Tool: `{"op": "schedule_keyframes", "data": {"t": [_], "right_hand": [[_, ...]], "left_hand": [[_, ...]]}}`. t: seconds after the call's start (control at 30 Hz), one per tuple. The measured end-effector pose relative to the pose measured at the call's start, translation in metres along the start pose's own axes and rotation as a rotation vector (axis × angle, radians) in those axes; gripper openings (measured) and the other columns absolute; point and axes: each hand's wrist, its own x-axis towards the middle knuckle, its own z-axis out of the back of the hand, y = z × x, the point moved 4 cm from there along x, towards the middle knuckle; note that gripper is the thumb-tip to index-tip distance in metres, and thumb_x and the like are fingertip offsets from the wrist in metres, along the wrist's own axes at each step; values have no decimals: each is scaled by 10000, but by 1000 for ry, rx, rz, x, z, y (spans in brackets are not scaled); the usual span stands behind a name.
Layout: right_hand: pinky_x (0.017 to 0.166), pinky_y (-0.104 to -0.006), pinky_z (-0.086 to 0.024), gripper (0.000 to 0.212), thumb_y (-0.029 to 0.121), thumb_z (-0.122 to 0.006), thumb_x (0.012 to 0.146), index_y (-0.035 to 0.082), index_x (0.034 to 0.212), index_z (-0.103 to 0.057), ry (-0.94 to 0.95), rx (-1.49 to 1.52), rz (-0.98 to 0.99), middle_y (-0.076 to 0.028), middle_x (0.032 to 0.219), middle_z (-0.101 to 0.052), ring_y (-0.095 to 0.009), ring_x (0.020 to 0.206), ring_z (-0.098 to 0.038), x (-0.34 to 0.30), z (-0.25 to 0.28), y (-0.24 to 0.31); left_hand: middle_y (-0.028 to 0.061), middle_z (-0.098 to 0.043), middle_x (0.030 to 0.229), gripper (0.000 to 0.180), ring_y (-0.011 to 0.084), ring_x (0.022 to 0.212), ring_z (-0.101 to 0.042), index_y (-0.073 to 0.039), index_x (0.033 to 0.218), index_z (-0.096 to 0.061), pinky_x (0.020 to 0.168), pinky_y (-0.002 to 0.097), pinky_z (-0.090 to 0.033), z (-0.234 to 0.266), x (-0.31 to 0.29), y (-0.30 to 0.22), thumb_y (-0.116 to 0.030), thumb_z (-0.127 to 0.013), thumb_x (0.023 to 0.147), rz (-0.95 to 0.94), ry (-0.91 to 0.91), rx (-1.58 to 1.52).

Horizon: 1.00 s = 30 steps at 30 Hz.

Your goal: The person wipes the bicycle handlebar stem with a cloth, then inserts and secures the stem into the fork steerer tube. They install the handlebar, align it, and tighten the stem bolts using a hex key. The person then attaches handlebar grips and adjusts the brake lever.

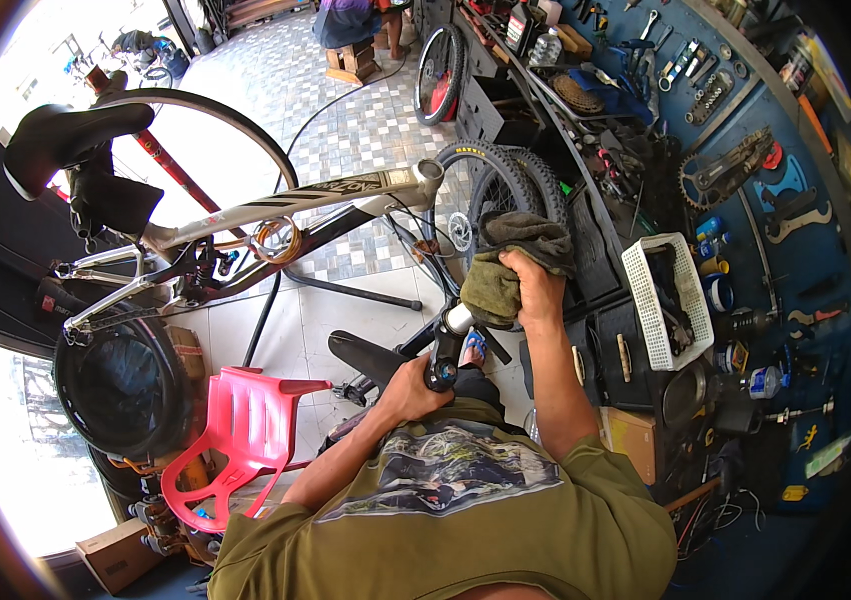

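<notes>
My left hand (pixel 412 392) is closed around the black crown end of a bicycle fork (pixel 443 352), close in front of my shirt. A short silver tube (pixel 459 318) sticks out from the fork. My right hand (pixel 538 292) grips a crumpled olive and dark grey rag (pixel 496 285), raised just beyond the silver tube. The rag hides the tube's far end, and I cannot tell how far it wraps around it. A black mudguard-like blade (pixel 361 358) extends to the left beside my left hand.
A bicycle frame (pixel 296 205) without a front wheel hangs at the left. Below it stands a pink plastic chair (pixel 251 410). Along the right runs a cluttered tool bench with a white basket (pixel 636 265) and a blue tool board (pixel 796 290). Another person (pixel 351 22) sits far back.
</notes>
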Motion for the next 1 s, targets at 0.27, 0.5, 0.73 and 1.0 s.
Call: {"op": "schedule_keyframes", "data": {"t": [0.27,0.5,0.73,1.0], "right_hand": [[915,-340,-554,312,-24,-701,830,31,1136,-727,16,7,-12,-44,1098,-739,-170,993,-697,-1,-1,0],[884,-330,-566,275,-23,-706,857,12,1127,-739,28,-5,-29,-54,1093,-745,-163,968,-706,-1,3,-2],[892,-332,-571,277,-19,-710,860,14,1134,-732,51,-4,-48,-56,1097,-743,-157,976,-708,-1,3,-7],[907,-326,-569,297,1,-744,871,30,1166,-727,64,-19,-82,-43,1126,-737,-152,994,-699,-4,2,-11]], "left_hand": [[243,-713,878,440,399,848,-711,37,1025,-667,826,438,-547,0,0,0,-252,-792,717,12,-3,2],[258,-718,897,463,413,867,-717,48,1045,-654,827,451,-548,0,-1,-1,-252,-790,721,15,1,10],[258,-718,891,447,410,866,-719,46,1031,-651,823,448,-546,1,-3,-1,-251,-787,725,62,17,22],[232,-720,872,441,385,819,-715,39,1026,-655,806,436,-551,1,-3,5,-249,-791,721,16,-8,14]]}}
